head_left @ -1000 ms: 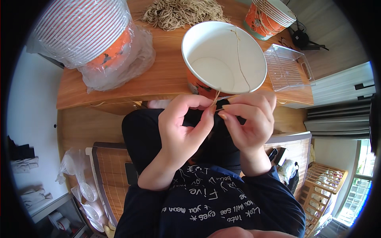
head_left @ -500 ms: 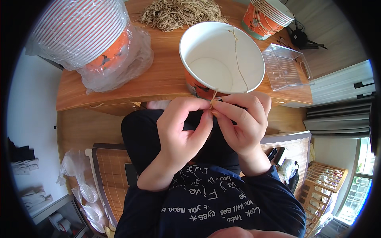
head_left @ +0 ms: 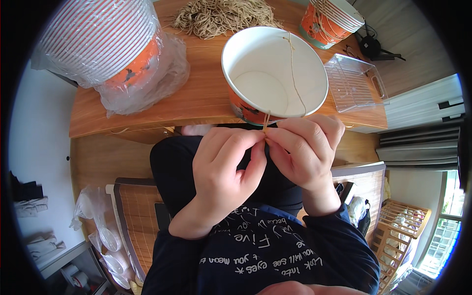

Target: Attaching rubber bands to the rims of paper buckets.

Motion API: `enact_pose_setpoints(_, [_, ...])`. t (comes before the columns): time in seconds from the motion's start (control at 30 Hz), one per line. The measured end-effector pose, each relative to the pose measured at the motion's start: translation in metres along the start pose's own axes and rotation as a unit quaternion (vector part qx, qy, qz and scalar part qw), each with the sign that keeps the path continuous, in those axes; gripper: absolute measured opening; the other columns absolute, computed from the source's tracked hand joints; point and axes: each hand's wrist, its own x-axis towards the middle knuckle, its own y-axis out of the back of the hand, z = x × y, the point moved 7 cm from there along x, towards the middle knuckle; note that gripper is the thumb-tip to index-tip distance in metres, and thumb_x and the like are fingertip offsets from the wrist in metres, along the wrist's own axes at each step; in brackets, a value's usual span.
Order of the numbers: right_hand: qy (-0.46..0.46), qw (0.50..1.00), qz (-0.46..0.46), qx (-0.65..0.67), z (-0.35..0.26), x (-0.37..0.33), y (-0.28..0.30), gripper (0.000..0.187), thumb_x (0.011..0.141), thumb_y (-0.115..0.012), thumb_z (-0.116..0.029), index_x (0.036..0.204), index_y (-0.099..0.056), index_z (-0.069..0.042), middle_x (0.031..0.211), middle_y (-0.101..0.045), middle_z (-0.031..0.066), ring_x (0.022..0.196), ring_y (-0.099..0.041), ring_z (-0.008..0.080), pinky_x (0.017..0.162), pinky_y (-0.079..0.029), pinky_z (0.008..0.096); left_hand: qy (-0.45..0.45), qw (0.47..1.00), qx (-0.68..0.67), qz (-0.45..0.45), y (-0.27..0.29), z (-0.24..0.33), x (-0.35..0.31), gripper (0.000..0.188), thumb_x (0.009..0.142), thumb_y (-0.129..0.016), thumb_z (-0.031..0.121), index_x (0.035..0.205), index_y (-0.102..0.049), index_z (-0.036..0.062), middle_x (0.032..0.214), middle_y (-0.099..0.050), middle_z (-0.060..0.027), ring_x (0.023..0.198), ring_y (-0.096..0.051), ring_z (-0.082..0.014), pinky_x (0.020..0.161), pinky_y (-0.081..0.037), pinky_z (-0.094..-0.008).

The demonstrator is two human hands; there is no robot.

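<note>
A large paper bucket, white inside and orange outside, stands at the table's front edge with its mouth tilted toward me. A thin tan string runs from a knot at its far rim down across the inside to the near rim. Just in front of that rim, my left hand pinches the string's end between thumb and forefinger. My right hand pinches it from the other side, fingertips almost touching the left ones. The exact crossing of the string is hidden between the fingers.
On the wooden table lies a heap of tan strings at the back. A plastic-wrapped stack of buckets stands left, another stack with strings back right. A clear plastic tray sits at the right.
Both hands have moved slightly down, away from the bucket rim, and a bit more string shows between rim and fingers. The bucket has barely shifted.
</note>
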Motion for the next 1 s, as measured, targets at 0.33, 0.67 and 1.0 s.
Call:
enact_pose_setpoints(0.33, [0.002,1.000,0.004,0.009,0.000,0.001,-0.005,0.030,0.063,-0.077,-0.020,0.092,-0.069,-0.020,0.097,-0.063,-0.0066,0.094,-0.054,0.0167,0.087,-0.035,0.0338,-0.009,0.994,0.103,0.025,0.005,0.000,-0.004,0.021,0.071,-0.081,0.006,0.090,-0.073,0.0119,0.075,-0.067,0.0040,0.069,-0.061,-0.0169,0.068,-0.041,-0.0315])
enact_pose_setpoints(0.67, [-0.017,1.000,-0.013,0.021,0.002,0.005,-0.007,0.030,0.066,-0.076,-0.018,0.094,-0.068,-0.020,0.101,-0.062,-0.0047,0.096,-0.054,0.0186,0.089,-0.034,0.0347,0.003,0.996,0.090,0.029,0.001,-0.003,0.000,0.020,0.072,-0.081,0.005,0.089,-0.073,0.0109,0.076,-0.068,0.0032,0.068,-0.059,-0.0173,0.068,-0.042,-0.0324])
enact_pose_setpoints(1.0, [-0.025,0.998,-0.024,0.046,0.006,0.008,-0.005,0.031,0.066,-0.077,-0.016,0.095,-0.068,-0.019,0.101,-0.061,-0.0038,0.097,-0.054,0.0194,0.089,-0.033,0.0342,0.094,0.995,-0.021,-0.002,-0.003,-0.013,-0.001,0.017,0.075,-0.077,0.000,0.087,-0.068,0.0061,0.082,-0.070,-0.0024,0.073,-0.061,-0.0211,0.070,-0.048,-0.0326])
